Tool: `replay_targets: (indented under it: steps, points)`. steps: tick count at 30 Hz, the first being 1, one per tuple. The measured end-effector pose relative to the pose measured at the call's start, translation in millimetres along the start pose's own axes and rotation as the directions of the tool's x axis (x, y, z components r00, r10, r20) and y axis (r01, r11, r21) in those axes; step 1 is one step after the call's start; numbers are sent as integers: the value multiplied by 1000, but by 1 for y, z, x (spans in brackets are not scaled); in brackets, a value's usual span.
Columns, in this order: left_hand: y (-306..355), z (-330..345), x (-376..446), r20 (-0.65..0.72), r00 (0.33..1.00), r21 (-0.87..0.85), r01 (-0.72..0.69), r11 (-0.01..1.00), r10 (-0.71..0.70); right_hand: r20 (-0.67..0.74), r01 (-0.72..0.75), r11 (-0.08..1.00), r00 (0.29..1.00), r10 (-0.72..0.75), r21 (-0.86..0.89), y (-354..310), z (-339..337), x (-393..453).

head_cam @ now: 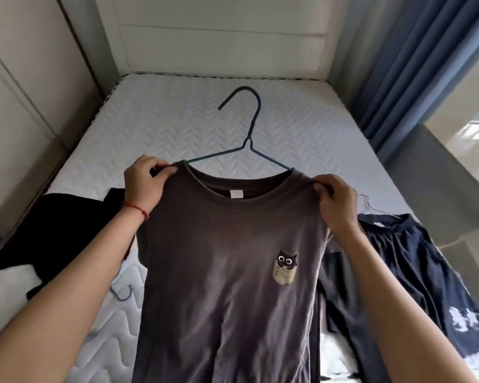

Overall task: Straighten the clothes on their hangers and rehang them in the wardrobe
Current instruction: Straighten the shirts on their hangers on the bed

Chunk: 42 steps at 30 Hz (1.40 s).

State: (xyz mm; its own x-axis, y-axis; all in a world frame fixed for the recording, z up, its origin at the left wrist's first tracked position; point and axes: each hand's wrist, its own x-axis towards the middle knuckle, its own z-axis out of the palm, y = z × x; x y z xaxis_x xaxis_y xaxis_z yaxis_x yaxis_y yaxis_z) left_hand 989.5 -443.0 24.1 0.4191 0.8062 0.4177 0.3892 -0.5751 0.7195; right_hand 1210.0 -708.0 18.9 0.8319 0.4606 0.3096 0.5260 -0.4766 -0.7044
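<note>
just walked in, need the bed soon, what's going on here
A person is straightening a grey t-shirt on a blue wire hanger, held up over the mattress. The left hand and right hand each pinch a shoulder of the shirt. A black garment lies on the bed to the left and a navy one to the right. Nothing is rehung yet in this view.

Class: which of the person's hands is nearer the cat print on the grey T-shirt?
Right. The right hand pinches the shoulder of the T-shirt above the cat print; the left hand pinches the opposite shoulder.
</note>
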Motion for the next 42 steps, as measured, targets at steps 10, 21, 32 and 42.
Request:
replay_targets:
  steps: [10, 21, 32, 42]
  points:
    - [-61, 55, 30, 70, 990, 73, 117, 990, -122, 118, -61, 995, 992, 52, 75, 36, 78, 40]
    - [-180, 150, 67, 177, 966, 187, 155, 970, -188, 194, -161, 987, 967, 163, -25, 101, 218, 87]
    - [-260, 235, -67, 587, 781, 289, 43, 956, -212, 305, -545, 815, 757, 579, -195, 222, 265, 1]
    - [-280, 293, -182, 757, 586, 491, -219, 843, -289, 104, -672, 714, 709, 697, -197, 309, 276, -8]
